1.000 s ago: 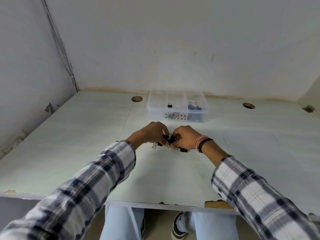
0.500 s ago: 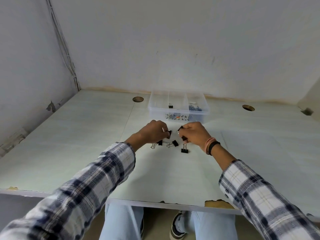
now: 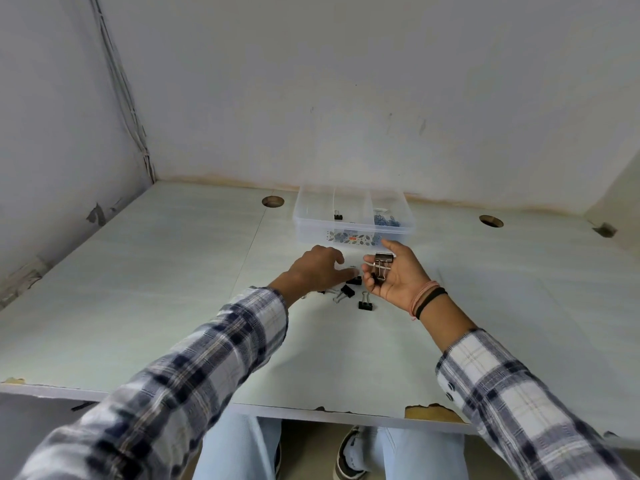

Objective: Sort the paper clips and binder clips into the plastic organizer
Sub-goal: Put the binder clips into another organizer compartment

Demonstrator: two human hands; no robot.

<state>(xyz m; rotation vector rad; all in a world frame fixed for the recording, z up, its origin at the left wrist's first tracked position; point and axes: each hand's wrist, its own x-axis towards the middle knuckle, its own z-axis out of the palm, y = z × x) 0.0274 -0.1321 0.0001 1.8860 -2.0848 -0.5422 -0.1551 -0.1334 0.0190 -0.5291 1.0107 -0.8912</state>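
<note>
A clear plastic organizer (image 3: 353,233) stands at the back of the table, with one black binder clip (image 3: 338,216) in its middle compartment and blue paper clips (image 3: 386,220) in the right one. My right hand (image 3: 398,275) is turned palm up in front of it, with a black binder clip (image 3: 382,266) lying in the palm. My left hand (image 3: 317,270) rests palm down over a small pile of black binder clips (image 3: 348,291) on the table; another binder clip (image 3: 365,303) stands just right of the pile. What my left fingers touch is hidden.
Two round cable holes (image 3: 273,201) (image 3: 491,221) are cut in the pale table top (image 3: 173,289). White walls close off the back and left. The chipped front table edge (image 3: 429,408) is near my knees.
My right hand has lifted off the pile and turned palm up with a binder clip in it, moving toward the organizer. My left hand stayed over the pile.
</note>
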